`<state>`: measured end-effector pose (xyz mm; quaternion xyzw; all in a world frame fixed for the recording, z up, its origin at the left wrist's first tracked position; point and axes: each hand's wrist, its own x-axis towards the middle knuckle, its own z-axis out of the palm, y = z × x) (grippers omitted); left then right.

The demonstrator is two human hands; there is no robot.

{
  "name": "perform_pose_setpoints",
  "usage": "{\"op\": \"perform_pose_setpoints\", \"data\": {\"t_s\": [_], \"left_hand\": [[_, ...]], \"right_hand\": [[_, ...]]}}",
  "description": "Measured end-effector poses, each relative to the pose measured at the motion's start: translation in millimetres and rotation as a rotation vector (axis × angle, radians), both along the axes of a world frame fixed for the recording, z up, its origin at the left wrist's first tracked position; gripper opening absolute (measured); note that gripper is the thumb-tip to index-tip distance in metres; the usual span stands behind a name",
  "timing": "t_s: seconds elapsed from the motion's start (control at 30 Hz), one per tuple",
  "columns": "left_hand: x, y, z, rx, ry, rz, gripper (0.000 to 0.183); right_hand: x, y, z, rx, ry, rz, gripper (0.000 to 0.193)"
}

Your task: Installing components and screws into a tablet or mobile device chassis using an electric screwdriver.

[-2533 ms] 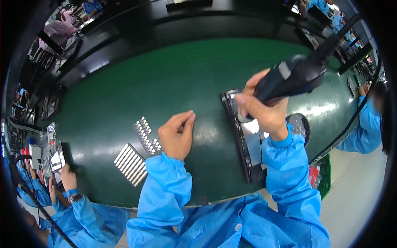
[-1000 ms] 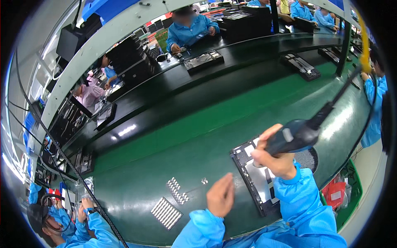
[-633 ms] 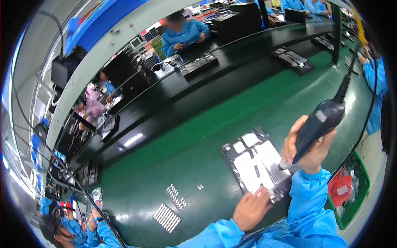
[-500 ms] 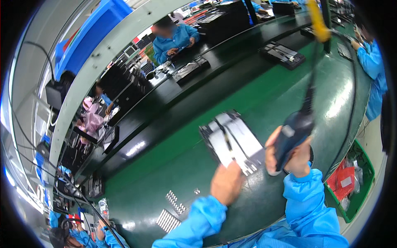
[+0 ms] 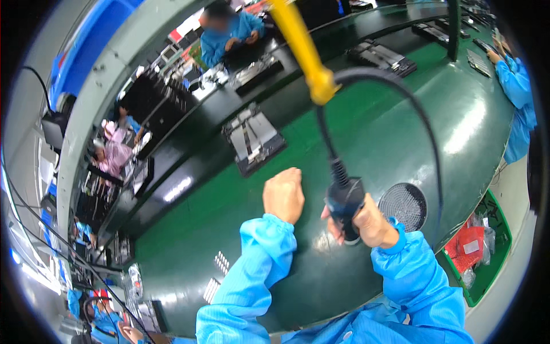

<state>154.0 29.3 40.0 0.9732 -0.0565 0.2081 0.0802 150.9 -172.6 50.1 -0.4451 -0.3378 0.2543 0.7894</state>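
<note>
My right hand [image 5: 369, 225] grips a black corded electric screwdriver [image 5: 345, 198], held upright over the green table [image 5: 321, 281]. Its lower tip is hidden by my fingers. My left hand [image 5: 284, 195] is curled closed, back upward, above the table; nothing shows in it, though its fingertips are hidden. Beyond it, toward the far left, lies a flat black-framed electronic assembly [image 5: 252, 137] with white panels and dark strips, touched by neither hand. Beside my left sleeve are small rows of white pieces [image 5: 222, 262], partly covered by the sleeve.
A yellow hanger [image 5: 306, 57] and a looped black cable [image 5: 421, 109] hang above the tool. Near my right hand sits a round dark mesh dish [image 5: 404, 206]. A green crate [image 5: 492, 246] with red and clear bags stands at right. Another assembly [image 5: 381, 57] lies farther back; co-workers sit around.
The assembly has shifted away to the far left, out from under my hands. My left hand has drawn off it. The screwdriver has moved left with my right hand, uncovering the mesh dish.
</note>
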Motion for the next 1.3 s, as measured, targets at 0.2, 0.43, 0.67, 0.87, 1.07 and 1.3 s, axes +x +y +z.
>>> {"op": "perform_pose_setpoints", "data": {"t_s": [0.2,0.43,0.67,0.87,1.07,1.3], "left_hand": [[-65,-29,-51,-0.387,-0.123,-0.232,0.035],[-74,-36,-58,-0.52,-0.148,-0.267,0.03],[-81,-36,-59,-0.59,-0.182,-0.252,0.026],[-80,-34,-62,-0.588,-0.173,-0.267,0.031],[-82,-32,-62,-0.572,-0.157,-0.287,0.033],[-80,-33,-60,-0.583,-0.175,-0.286,0.029]], "right_hand": [[-6,1,8,-0.1,0.062,-0.027,0.096],[-2,10,-5,-0.01,0.026,-0.054,0.084],[-10,12,-3,-0.238,-0.02,-0.28,0.053],[-9,22,-9,-0.093,-0.155,-0.429,0.05],[-10,25,-6,-0.112,-0.182,-0.439,0.055],[-11,23,-5,-0.136,-0.14,-0.443,0.059]]}}
